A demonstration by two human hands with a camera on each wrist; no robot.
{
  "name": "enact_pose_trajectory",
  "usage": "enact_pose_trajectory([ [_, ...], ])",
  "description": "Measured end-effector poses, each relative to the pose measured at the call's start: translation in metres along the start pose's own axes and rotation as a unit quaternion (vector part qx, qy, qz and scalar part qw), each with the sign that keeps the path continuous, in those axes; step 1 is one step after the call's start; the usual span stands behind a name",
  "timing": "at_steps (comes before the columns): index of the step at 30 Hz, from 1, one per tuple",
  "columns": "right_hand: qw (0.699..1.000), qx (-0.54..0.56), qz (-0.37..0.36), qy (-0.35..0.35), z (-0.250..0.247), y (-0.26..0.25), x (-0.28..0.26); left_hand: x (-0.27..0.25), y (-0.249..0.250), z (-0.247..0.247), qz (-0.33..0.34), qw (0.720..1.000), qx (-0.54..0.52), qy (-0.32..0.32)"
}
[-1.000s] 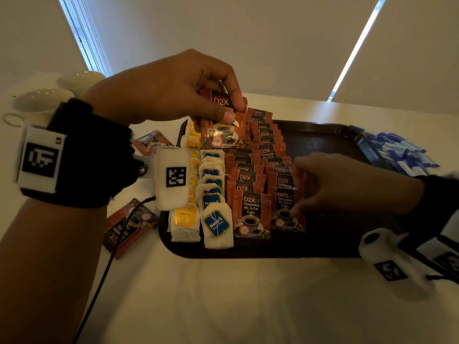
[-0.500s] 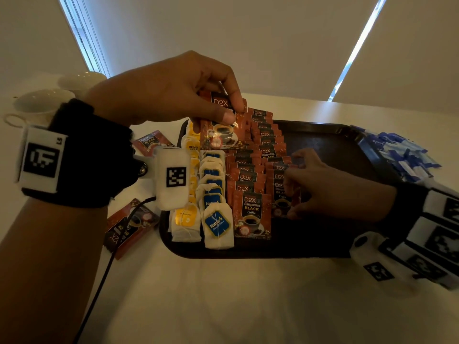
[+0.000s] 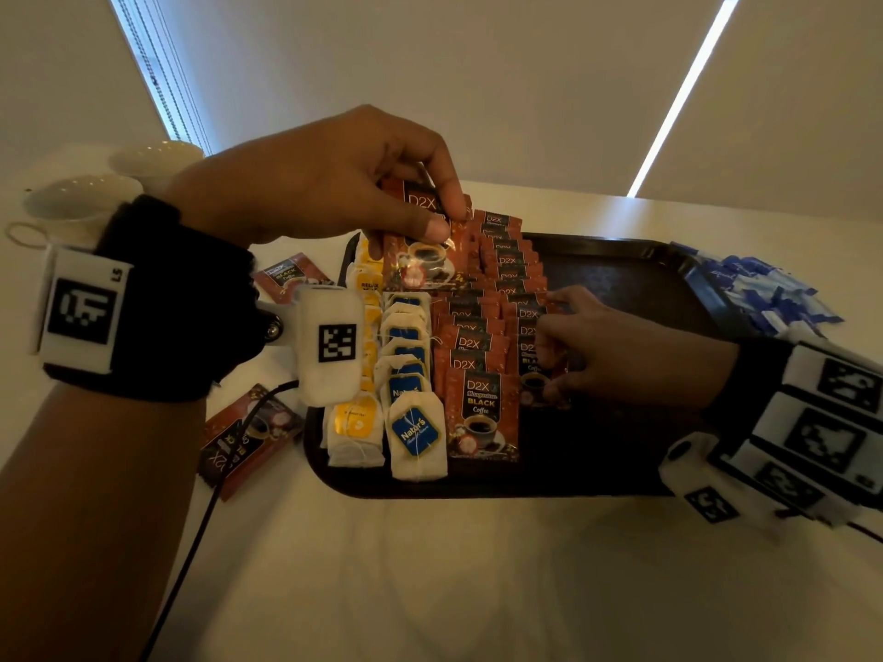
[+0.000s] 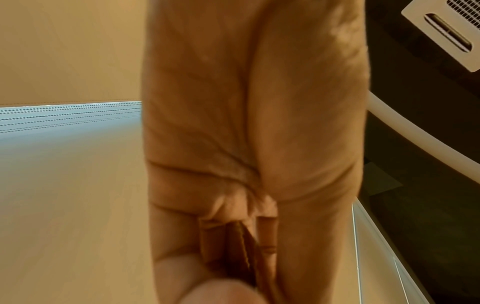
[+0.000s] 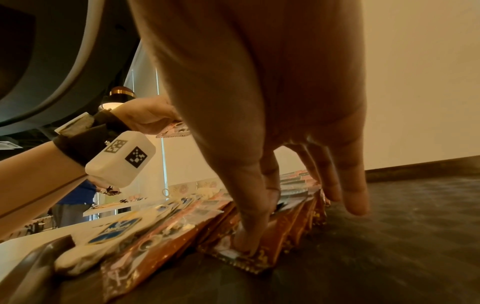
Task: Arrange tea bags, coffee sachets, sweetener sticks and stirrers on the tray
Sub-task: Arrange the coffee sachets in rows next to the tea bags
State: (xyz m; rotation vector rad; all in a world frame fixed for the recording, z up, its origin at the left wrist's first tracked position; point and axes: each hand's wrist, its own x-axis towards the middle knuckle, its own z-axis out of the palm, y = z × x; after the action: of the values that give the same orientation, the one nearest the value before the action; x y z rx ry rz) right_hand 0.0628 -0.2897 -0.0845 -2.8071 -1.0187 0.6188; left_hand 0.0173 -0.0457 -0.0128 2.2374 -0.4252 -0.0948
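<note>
My left hand [image 3: 444,222] hovers over the back left of the dark tray [image 3: 621,279] and pinches a small stack of red D2X coffee sachets [image 3: 420,265] between thumb and fingers; their edge shows in the left wrist view [image 4: 241,246]. On the tray lie rows of yellow tea bags [image 3: 353,422], blue tea bags [image 3: 413,432] and two rows of coffee sachets [image 3: 482,413]. My right hand [image 3: 554,341] rests on the right coffee row [image 5: 285,226]. Its thumb presses the front sachet and its straight fingers reach the farther ones.
Blue and white sweetener sticks [image 3: 764,298] are piled off the tray's right end. Loose coffee sachets [image 3: 243,441] lie on the white table left of the tray, another [image 3: 286,274] farther back. Two white cups [image 3: 71,203] stand at the far left. The tray's right half is bare.
My right hand slid left and farther along the right coffee row, spreading its fingers over the sachets. My left hand with its stack stayed in place.
</note>
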Motion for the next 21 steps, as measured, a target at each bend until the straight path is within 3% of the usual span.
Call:
enact_pose_trajectory([
  [5, 0.999, -0.02, 0.003, 0.028, -0.008, -0.007, -0.01, 0.0, 0.0, 0.001, -0.005, 1.0, -0.003, -0.015],
  [10, 0.975, 0.093, -0.035, 0.197, -0.024, -0.032, -0.019, 0.002, 0.002, 0.009, -0.013, 0.994, -0.004, -0.104],
  [12, 0.958, 0.175, -0.037, 0.222, -0.027, -0.041, -0.02, 0.004, 0.006, 0.014, -0.023, 0.994, -0.028, -0.108],
  [17, 0.901, 0.385, -0.016, 0.2, -0.026, -0.046, -0.025, 0.006, 0.011, 0.021, -0.025, 0.994, -0.034, -0.098],
  [21, 0.915, 0.374, 0.057, 0.139, -0.023, -0.023, -0.034, 0.002, 0.009, 0.013, -0.023, 0.997, -0.024, -0.067],
])
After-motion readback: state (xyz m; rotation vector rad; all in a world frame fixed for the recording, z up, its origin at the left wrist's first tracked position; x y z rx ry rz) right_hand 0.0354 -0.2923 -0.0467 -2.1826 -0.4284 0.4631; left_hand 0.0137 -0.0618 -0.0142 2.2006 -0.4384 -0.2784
